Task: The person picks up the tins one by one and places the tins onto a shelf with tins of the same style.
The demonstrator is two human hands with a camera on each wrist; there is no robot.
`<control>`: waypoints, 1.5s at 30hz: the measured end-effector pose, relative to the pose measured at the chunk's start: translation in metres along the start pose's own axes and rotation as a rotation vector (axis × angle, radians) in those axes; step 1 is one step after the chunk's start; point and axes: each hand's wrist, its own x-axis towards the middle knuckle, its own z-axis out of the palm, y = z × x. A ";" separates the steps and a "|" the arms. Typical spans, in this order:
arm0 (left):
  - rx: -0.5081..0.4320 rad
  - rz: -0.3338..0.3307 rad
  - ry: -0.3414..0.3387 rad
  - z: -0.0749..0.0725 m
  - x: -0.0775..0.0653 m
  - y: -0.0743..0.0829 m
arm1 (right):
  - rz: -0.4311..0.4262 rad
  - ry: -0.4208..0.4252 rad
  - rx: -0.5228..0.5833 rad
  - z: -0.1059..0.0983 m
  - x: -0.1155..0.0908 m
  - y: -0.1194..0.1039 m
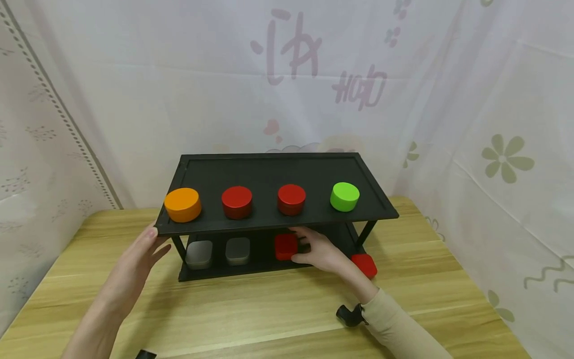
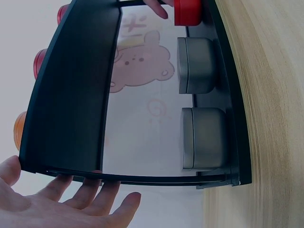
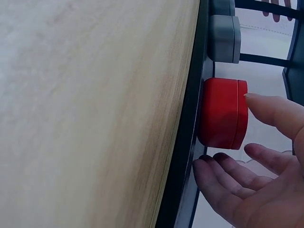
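Note:
A two-tier black shelf (image 1: 269, 172) stands on the table. My left hand (image 1: 134, 264) holds the front left corner of its upper board; in the left wrist view the thumb lies at the corner and the fingers (image 2: 85, 192) reach along the side edge. On the lower tier sits a red square tin (image 1: 286, 247) with a lid. Beside it is my right hand (image 1: 320, 249), fingers spread. In the right wrist view its thumb is at the lid of the red tin (image 3: 221, 114), while the other fingers stand apart from the tin's side.
Two grey tins (image 1: 199, 255) stand left on the lower tier. Another red tin (image 1: 364, 265) is at the right end, partly behind the right forearm. On top stand an orange round tin (image 1: 182, 205), two red ones (image 1: 237, 202) and a green one (image 1: 345, 196). Patterned curtains surround the table.

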 end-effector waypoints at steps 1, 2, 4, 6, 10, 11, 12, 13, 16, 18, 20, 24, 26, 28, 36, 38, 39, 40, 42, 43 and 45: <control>-0.001 0.000 -0.001 0.000 0.000 0.000 | -0.002 0.006 -0.001 0.000 -0.001 0.000; 0.000 0.000 -0.001 0.000 0.000 0.000 | -0.003 0.013 -0.002 0.000 -0.002 0.000; 0.001 -0.004 -0.001 0.000 0.000 0.000 | -0.009 0.028 -0.010 -0.001 -0.004 -0.001; 0.003 -0.006 -0.001 0.000 0.000 0.001 | -0.020 0.044 -0.015 -0.001 -0.007 -0.002; 0.011 -0.014 0.004 0.000 0.000 0.001 | -0.050 0.060 -0.021 -0.003 -0.012 -0.004; 0.016 -0.018 0.007 0.001 0.000 0.001 | -0.057 0.062 -0.023 -0.003 -0.013 -0.004; 0.016 -0.019 0.008 0.001 0.000 0.001 | -0.066 0.066 -0.028 -0.003 -0.014 -0.004; 0.017 -0.023 0.011 0.001 0.000 0.001 | -0.068 0.068 -0.032 -0.004 -0.016 -0.003; 0.016 -0.018 0.006 0.000 0.000 0.000 | -0.070 0.081 -0.057 -0.005 -0.020 -0.003; 0.005 -0.007 0.001 0.000 0.000 0.000 | -0.075 0.089 -0.073 -0.006 -0.022 -0.002; -0.003 0.002 -0.007 0.000 0.000 0.000 | -0.077 0.095 -0.085 -0.007 -0.025 -0.002; -0.016 0.007 -0.014 0.000 0.001 0.000 | -0.086 0.109 -0.099 -0.010 -0.032 -0.001; -0.020 0.008 -0.016 0.000 0.001 0.000 | -0.082 0.114 -0.100 -0.012 -0.035 0.000; -0.023 0.009 -0.016 0.000 0.001 0.000 | -0.076 0.118 -0.099 -0.015 -0.038 0.000; -0.015 -0.015 0.001 0.000 0.001 -0.001 | -0.107 0.144 -0.099 -0.027 -0.050 0.004; -0.015 -0.015 0.003 0.000 0.001 -0.001 | -0.111 0.154 -0.101 -0.029 -0.053 0.005; -0.016 -0.011 0.002 0.000 0.001 -0.001 | -0.112 0.157 -0.100 -0.031 -0.054 0.006; -0.020 -0.007 0.000 0.000 0.001 -0.001 | -0.112 0.159 -0.099 -0.032 -0.056 0.007; -0.029 0.003 -0.004 0.000 0.001 -0.001 | -0.114 0.166 -0.098 -0.034 -0.058 0.008; -0.032 0.007 -0.008 0.000 0.001 -0.001 | -0.114 0.168 -0.092 -0.035 -0.060 0.009; -0.036 0.015 -0.013 0.000 0.001 -0.001 | -0.125 0.172 -0.093 -0.037 -0.062 0.010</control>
